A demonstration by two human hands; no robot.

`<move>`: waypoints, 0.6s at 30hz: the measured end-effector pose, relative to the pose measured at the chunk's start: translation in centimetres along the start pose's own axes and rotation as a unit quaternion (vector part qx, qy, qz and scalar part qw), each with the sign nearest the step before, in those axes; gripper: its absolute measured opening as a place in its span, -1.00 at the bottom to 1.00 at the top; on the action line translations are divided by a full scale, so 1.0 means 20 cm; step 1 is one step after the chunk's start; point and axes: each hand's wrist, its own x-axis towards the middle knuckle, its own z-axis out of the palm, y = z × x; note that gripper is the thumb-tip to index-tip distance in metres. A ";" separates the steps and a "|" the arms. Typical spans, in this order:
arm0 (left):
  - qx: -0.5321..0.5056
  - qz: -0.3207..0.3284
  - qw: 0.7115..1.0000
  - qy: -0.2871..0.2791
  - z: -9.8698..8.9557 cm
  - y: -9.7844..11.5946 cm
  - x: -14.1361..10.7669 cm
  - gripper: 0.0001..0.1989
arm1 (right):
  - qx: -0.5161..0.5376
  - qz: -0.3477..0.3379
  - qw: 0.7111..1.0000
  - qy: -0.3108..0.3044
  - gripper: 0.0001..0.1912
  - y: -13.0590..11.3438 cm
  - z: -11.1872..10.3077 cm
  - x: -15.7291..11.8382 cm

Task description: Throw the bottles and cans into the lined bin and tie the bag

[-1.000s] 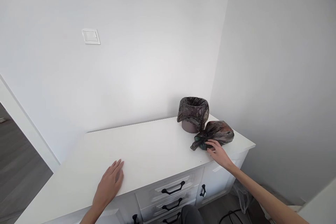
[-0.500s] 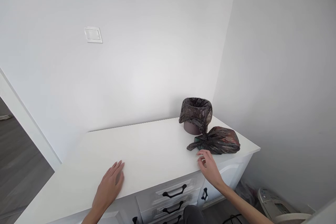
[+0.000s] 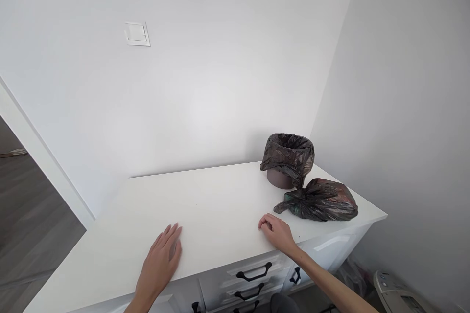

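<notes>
My left hand (image 3: 159,259) lies flat on the white cabinet top (image 3: 205,205), fingers stretched out, holding nothing. My right hand (image 3: 275,231) is by the front edge of the cabinet top, its fingers curled into a loose fist with no object showing in them. Just beyond it lies a knotted black plastic bag (image 3: 323,200), filled with something reddish and greenish that shows faintly through. Behind that bag stands a small brown bin (image 3: 279,179), lined with a black bin bag (image 3: 288,154) folded over its rim. My right hand is apart from both.
Below the top are drawers with black handles (image 3: 254,272) and a cabinet door. A pale appliance with buttons (image 3: 398,293) sits on the floor at right, beside a clear plastic bag. Walls rise behind and to the right; a white switch plate (image 3: 137,33) is on the back wall.
My right hand has drawn left, away from the knotted bag, and its fingers have curled in. My left hand stays flat on the top. The view has shifted slightly.
</notes>
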 end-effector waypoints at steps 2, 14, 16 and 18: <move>-0.001 0.001 1.000 -0.001 0.00 -0.01 0.00 -0.45 | -0.007 0.000 1.000 -0.003 -0.74 -0.02 0.03 0.03; 0.003 0.004 1.000 0.000 -0.01 0.00 0.00 -0.46 | -0.020 -0.019 0.999 0.027 -0.75 -0.01 0.07 0.02; 0.003 0.005 1.000 -0.001 -0.01 0.00 0.00 -0.46 | -0.020 -0.018 0.999 0.027 -0.75 0.01 0.08 0.02; 0.002 0.005 1.000 -0.002 -0.01 -0.01 0.00 -0.46 | -0.018 -0.018 0.999 0.030 -0.75 0.01 0.09 0.02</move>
